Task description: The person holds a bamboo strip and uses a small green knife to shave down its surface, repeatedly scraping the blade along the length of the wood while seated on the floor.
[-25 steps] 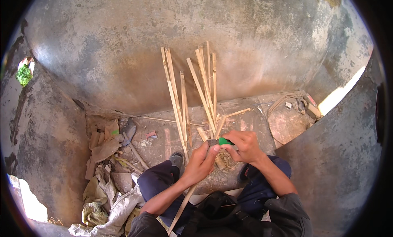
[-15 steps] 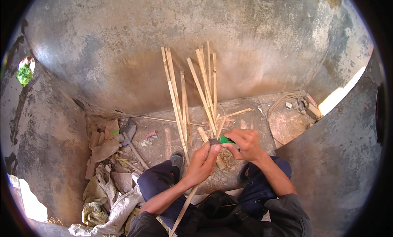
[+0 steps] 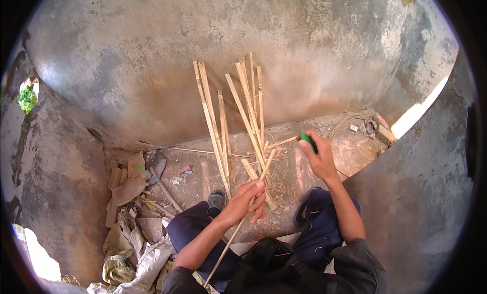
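Pinching the slender wooden strip (image 3: 227,250) firmly in the left hand (image 3: 245,201), while the right hand (image 3: 320,158) grips the green handle (image 3: 308,143), should stop the strip twisting.

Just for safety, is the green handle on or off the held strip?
Off: the right hand holds the green handle, with a visible gap to the strip in the left hand.

leaning wooden strips (image 3: 245,119): at least seven | held strip (image 3: 225,252): one | green handle (image 3: 308,142): one | shoes (image 3: 216,199): two
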Action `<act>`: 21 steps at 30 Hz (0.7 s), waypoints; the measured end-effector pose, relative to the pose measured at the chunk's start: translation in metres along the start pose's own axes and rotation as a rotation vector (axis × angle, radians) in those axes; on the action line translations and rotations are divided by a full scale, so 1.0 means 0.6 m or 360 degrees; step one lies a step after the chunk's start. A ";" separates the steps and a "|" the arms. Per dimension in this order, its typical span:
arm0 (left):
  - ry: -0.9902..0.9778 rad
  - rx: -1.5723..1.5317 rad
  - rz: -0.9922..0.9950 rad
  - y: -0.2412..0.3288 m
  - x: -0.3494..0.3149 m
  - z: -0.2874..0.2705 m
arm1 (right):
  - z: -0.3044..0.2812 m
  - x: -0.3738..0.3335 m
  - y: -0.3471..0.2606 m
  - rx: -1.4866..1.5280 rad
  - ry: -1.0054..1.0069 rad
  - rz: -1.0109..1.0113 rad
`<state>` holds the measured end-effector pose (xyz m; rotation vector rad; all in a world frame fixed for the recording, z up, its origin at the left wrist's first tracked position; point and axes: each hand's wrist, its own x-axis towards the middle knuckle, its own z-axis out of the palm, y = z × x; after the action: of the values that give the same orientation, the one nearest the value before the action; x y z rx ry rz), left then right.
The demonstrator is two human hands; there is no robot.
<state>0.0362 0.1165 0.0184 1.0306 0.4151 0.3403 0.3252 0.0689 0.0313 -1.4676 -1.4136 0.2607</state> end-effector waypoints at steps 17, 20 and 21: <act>-0.0401 -0.0228 -0.0289 0.003 0.035 -0.013 | 0.070 -0.036 -0.038 0.1240 -0.0373 0.0623; -0.0431 -0.0280 -0.0300 -0.004 0.039 -0.022 | 0.070 -0.039 -0.038 0.1212 -0.0341 0.0645; -0.0430 -0.0302 -0.0299 -0.004 0.040 -0.023 | 0.071 -0.038 -0.038 0.1207 -0.0329 0.0635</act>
<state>0.0505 0.1366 0.0059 0.8308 0.2281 0.0677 0.2736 0.0659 0.0188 -1.0746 -0.9833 1.0966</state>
